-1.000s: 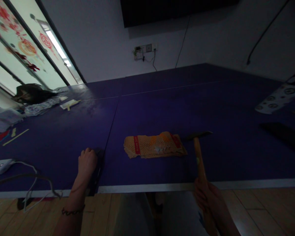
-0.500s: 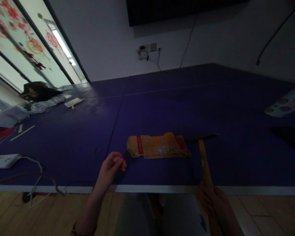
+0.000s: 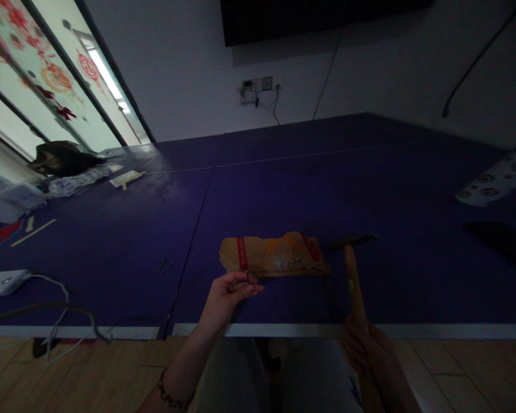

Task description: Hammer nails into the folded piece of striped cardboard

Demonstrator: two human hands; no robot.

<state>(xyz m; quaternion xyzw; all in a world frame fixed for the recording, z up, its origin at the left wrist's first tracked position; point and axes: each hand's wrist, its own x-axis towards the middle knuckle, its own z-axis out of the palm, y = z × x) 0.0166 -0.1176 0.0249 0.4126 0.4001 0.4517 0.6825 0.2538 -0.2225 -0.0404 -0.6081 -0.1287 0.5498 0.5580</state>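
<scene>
Clock centred on the cardboard, 12 pointing away from the wearer. Purple table [image 3: 309, 189] beneath everything. Black bag [image 3: 62, 158] slumped at 10 o'clock, contents hidden. Clear plastic bin [image 3: 15, 201] between 9 and 10, near the table's edge (walls cloudy; contents unreadable). Hammer [image 3: 356, 292] at 3 to 4 o'clock, head just beyond the cardboard's right end, handle clasped in the right hand [image 3: 376, 348]. Printed cardboard [image 3: 262, 252] lies flat on the table, small shiny pieces [image 3: 281, 263] on its near right part. Left hand [image 3: 222, 296] at 7 o'clock, fingertips pinching a thin nail [image 3: 247, 277] by the near edge. Two loose nails [image 3: 161, 265] at 9.
</scene>
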